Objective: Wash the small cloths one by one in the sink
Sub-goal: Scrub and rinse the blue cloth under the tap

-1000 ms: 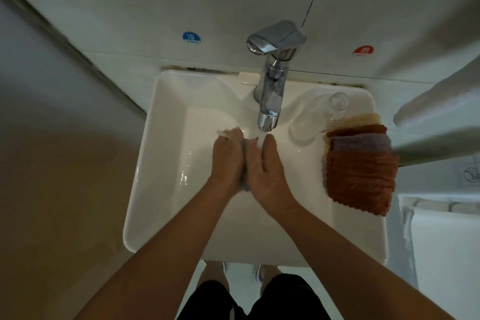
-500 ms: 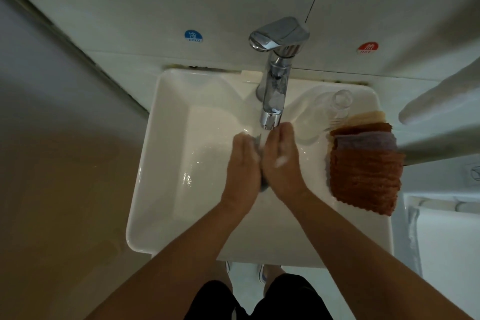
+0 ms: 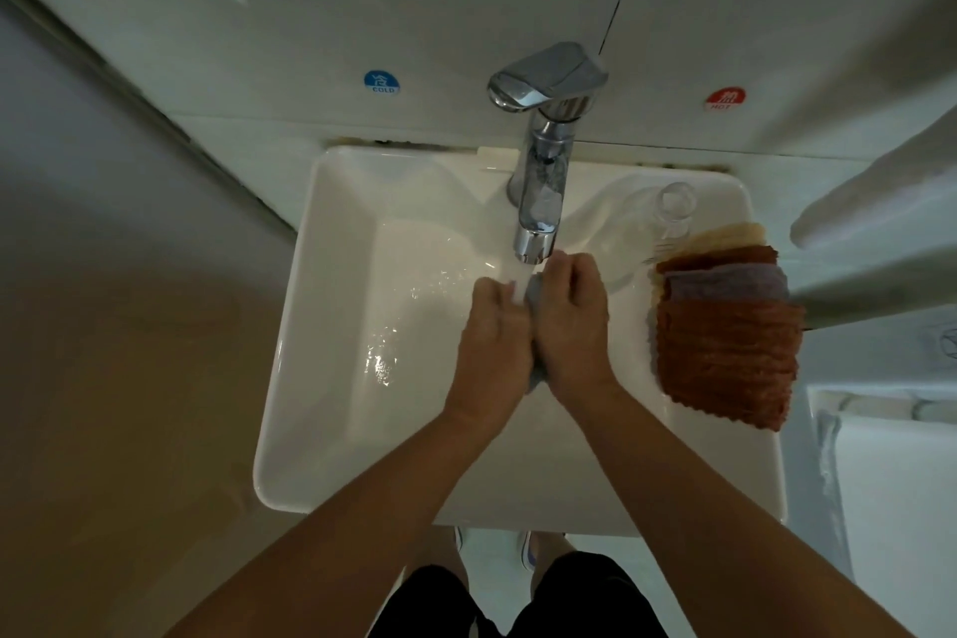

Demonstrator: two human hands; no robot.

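A small grey cloth (image 3: 533, 298) is pressed between the two palms over the basin of the white rectangular ceramic sink (image 3: 331, 326), directly under the spout of the chrome tap (image 3: 541, 202), with water running onto it; only its edges show above and below the hands. The left hand (image 3: 494, 347) and right hand (image 3: 572, 326) lie close together, fingers curled in around the cloth, grasping it from both sides.

The risk, as I judge it, is splashing: the stream lands on knuckles and cloth near the basin's right rim, and spray could wet the stack of folded small cloths (image 3: 725, 326), rust, grey and cream, that rests on that rim. A wet cloth may also slip out into the basin if the palms loosen.

A clear glass bottle (image 3: 642, 228) lies tipped on the rim between tap and stack, close to the right hand, and could be knocked. Blue cold (image 3: 381, 82) and red hot (image 3: 726, 99) stickers mark the wall behind.
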